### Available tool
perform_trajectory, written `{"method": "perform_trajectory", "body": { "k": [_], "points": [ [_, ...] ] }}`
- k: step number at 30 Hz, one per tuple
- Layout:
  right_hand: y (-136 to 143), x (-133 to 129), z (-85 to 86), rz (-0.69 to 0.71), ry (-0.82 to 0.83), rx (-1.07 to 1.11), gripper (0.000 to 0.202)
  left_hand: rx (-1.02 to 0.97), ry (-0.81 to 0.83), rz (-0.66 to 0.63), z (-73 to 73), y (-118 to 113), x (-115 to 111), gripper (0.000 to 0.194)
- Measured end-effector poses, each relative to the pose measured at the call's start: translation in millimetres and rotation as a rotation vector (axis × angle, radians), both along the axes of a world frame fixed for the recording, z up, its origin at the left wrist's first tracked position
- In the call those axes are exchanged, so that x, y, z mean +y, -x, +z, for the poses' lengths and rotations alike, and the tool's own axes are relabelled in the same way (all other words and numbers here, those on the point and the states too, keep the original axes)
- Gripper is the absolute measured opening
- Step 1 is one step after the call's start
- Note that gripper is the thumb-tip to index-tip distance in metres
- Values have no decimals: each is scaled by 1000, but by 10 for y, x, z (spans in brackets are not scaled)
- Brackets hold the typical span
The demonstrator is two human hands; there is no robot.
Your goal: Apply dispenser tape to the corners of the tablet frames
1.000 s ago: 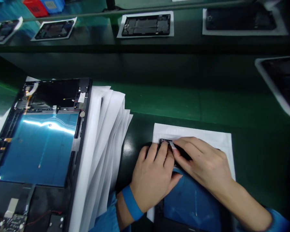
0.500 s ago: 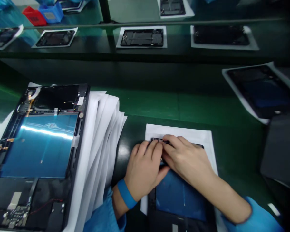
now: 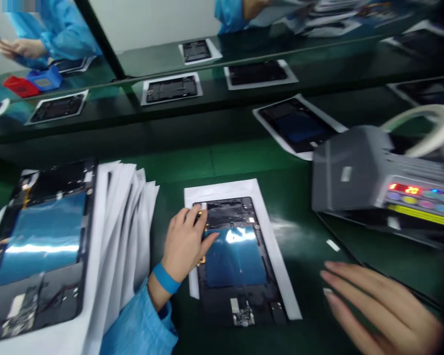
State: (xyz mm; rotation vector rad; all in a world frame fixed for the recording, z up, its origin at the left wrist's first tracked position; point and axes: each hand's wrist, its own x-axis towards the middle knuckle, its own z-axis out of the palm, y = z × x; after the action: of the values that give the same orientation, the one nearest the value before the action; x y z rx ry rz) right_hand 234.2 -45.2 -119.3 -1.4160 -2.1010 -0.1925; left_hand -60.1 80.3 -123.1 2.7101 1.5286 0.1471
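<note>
An opened tablet (image 3: 231,291) lies on a white paper sheet (image 3: 277,261), its inside facing up with a blue film-covered panel and a small circuit board. My left hand (image 3: 187,241), with a blue band at the wrist, rests its fingertips on the tablet's upper left edge beside a small white piece (image 3: 203,206). The thumb is spread over the blue panel. My right hand (image 3: 381,305) is off to the right, above the green table, fingers stretched out and thumb apart, somewhat blurred. A small whitish spot shows at its thumb tip; I cannot tell what it is.
A second opened tablet (image 3: 44,236) tops a stack of white sheets (image 3: 129,227) at left. At right stands a grey machine (image 3: 351,167) with a red display and cable; a white strip (image 3: 333,245) lies before it. Several tablets line the shelf (image 3: 107,116). Co-workers' blue sleeves (image 3: 70,37) show behind.
My right hand has left the tablet and moved right, near the grey machine. My left hand stays at the tablet's upper left. The view has turned right, uncovering most of the tablet.
</note>
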Motion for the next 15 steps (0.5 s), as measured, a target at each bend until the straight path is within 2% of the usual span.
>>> {"method": "perform_trajectory", "body": {
  "k": [3, 5, 11, 15],
  "points": [
    [-269, -43, -30, -267, -182, -111, 49, 48, -61, 4, 14, -3, 70, 52],
    [-425, 70, -59, -360, -263, -202, 46, 74, -101, 5, 13, -11, 131, 55],
    [-717, 385, -95, -528, -324, -301, 29, 13, -167, -34, -4, 6, 143, 48],
    [-759, 459, -82, -512, -324, -347, 20, -41, -173, -40, -35, 22, 102, 44]
  ]
}}
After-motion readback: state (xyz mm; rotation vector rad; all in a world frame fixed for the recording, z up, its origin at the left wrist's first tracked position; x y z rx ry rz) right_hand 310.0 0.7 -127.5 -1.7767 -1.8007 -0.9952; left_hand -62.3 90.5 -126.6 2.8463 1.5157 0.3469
